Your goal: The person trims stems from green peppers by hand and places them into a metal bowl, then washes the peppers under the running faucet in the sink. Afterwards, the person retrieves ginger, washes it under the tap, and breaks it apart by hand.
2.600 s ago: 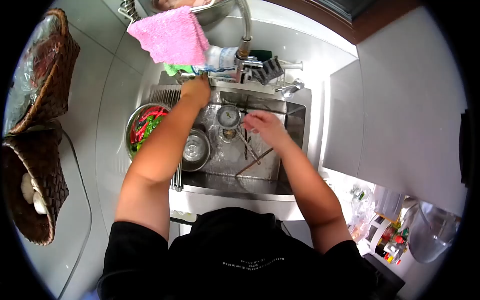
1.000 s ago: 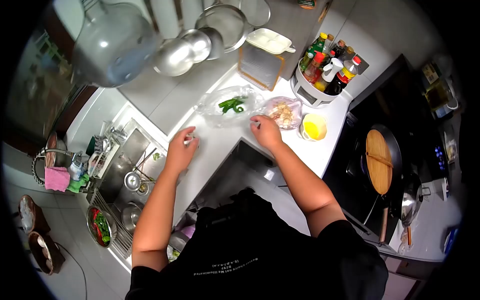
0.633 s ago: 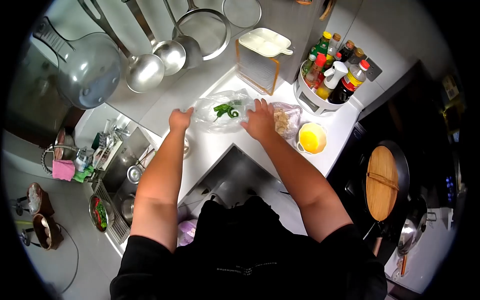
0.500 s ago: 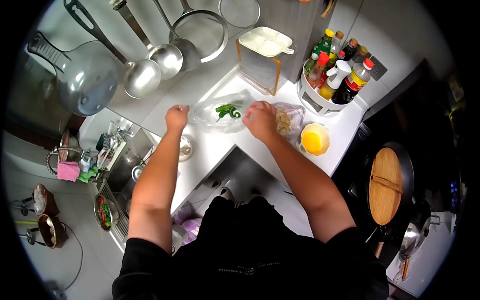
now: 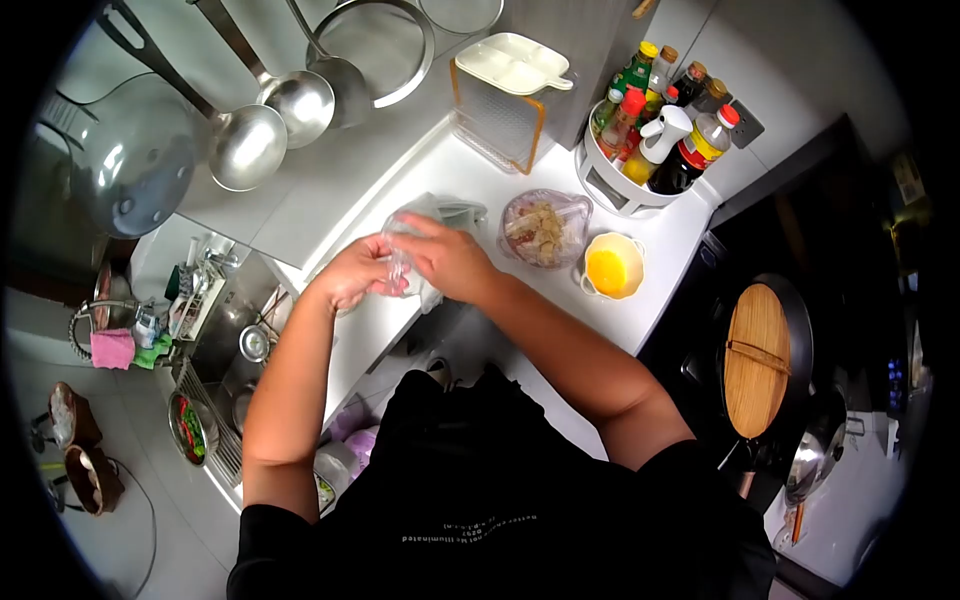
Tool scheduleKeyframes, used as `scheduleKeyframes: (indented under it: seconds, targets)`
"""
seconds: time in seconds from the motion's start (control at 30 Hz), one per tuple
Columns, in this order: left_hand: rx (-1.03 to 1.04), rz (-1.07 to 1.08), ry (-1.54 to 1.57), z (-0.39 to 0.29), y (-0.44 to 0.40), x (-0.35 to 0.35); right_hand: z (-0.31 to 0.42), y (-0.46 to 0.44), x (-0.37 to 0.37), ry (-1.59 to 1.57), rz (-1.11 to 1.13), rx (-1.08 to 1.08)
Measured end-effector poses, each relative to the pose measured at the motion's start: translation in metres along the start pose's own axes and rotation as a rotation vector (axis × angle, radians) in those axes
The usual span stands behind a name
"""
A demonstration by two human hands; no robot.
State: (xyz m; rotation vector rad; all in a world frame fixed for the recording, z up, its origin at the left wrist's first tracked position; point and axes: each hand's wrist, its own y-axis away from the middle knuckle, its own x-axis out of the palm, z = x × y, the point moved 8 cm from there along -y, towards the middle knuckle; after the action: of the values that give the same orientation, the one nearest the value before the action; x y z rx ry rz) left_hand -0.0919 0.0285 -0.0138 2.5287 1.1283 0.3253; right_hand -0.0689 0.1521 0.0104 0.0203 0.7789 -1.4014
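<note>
Both hands are close together over the front left of the white counter, on a clear plastic bag (image 5: 450,209). My left hand (image 5: 352,273) is closed on the near left part of the bag, its fingers bunched around the film. Across from it, my right hand (image 5: 447,258) has its fingers closed on the same plastic, near the left fingertips. The green peppers seen earlier in the bag are hidden from view. Right of the hands stands a bowl of pale brown chunks (image 5: 542,229) with plastic wrap about it. Beside that is a cream bowl (image 5: 614,266) holding yellow liquid.
A round white rack (image 5: 640,195) of sauce bottles stands at the back right. Ladles (image 5: 248,147) and strainers hang along the wall. A pan with a wooden lid (image 5: 757,360) sits on the dark stove. At left is a sink (image 5: 235,335) with a bowl of cut peppers (image 5: 190,427).
My hands have come together, the right moving left and the left closing in. The bag, spread flat before, is now gathered up near the counter's front edge. The view has shifted slightly.
</note>
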Motion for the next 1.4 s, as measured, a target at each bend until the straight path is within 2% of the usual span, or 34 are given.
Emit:
scheduleKeyframes:
  seconds: [0.07, 0.17, 0.27, 0.3, 0.37, 0.43, 0.47, 0.53, 0.57, 0.67, 0.77, 0.83, 0.9, 0.93, 0.97, 1.03, 1.07, 1.17, 1.2, 1.27, 1.33, 1.4]
  targets:
    - [-0.030, 0.110, 0.079, 0.000, 0.007, 0.014, -0.019, 0.009, 0.020, 0.017, 0.061, 0.106]
    - [-0.115, 0.204, 0.219, 0.028, -0.005, 0.012, 0.031, -0.003, -0.012, 0.293, -0.276, -0.324]
    - [0.000, 0.044, 0.162, 0.028, -0.023, -0.013, -0.004, -0.013, -0.007, -0.151, -0.178, 0.217]
    - [0.037, -0.026, 0.157, 0.028, -0.030, -0.025, -0.019, -0.009, -0.002, -0.386, -0.145, 0.340]
    - [0.126, -0.294, 0.003, 0.007, -0.034, -0.052, -0.053, 0.012, 0.009, -0.857, -0.072, 0.578]
    - [0.133, -0.615, -0.193, 0.009, -0.037, -0.088, -0.077, 0.046, 0.016, -0.682, 0.109, 0.669]
    - [0.088, -0.650, -0.236, 0.025, -0.045, -0.099, -0.080, 0.062, 0.023, -0.594, 0.200, 0.716]
    - [0.008, -0.710, -0.323, 0.051, -0.064, -0.111, -0.057, 0.069, 0.015, -0.037, 0.241, 0.548]
    - [-0.035, -0.675, -0.173, 0.063, -0.074, -0.111, -0.046, 0.069, 0.011, 0.240, 0.259, 0.455]
    - [-0.128, -0.566, 0.226, 0.059, -0.084, -0.088, -0.026, 0.059, -0.002, 0.419, 0.160, 0.345]
    - [0.036, -0.637, 0.177, 0.020, -0.083, -0.106, -0.008, 0.058, -0.014, 0.625, 0.125, 0.153]
    - [-0.006, -0.651, 0.161, 0.043, -0.098, -0.122, -0.005, 0.071, -0.005, 0.758, 0.196, 0.033]
    - [-0.104, -0.701, 0.125, 0.066, -0.103, -0.126, -0.022, 0.082, 0.006, 0.841, 0.256, 0.100]
    - [-0.112, -0.648, 0.255, 0.073, -0.105, -0.117, -0.030, 0.082, 0.006, 0.882, 0.277, 0.156]
    - [-0.121, -0.589, 0.249, 0.073, -0.108, -0.116, -0.037, 0.084, 0.005, 0.918, 0.307, 0.216]
    - [-0.152, -0.463, 0.230, 0.050, -0.095, -0.106, -0.036, 0.079, -0.010, 0.837, 0.143, 0.240]
    - [-0.076, -0.487, 0.073, 0.030, -0.085, -0.107, -0.037, 0.076, -0.019, 0.797, 0.061, 0.246]
    - [0.020, -0.520, -0.253, 0.030, -0.089, -0.136, -0.018, 0.071, -0.020, 0.855, 0.103, 0.102]
    - [-0.038, -0.553, -0.238, 0.055, -0.093, -0.140, -0.028, 0.079, -0.010, 0.886, 0.156, 0.097]
    - [-0.122, -0.622, -0.203, 0.093, -0.109, -0.148, -0.038, 0.081, -0.009, 0.817, 0.090, 0.141]
    - [-0.015, -0.518, 0.160, 0.090, -0.098, -0.125, -0.045, 0.083, -0.012, 0.706, 0.008, 0.217]
    - [0.070, -0.331, 0.397, 0.068, -0.087, -0.104, -0.072, 0.074, -0.027, -0.106, -0.168, 0.539]
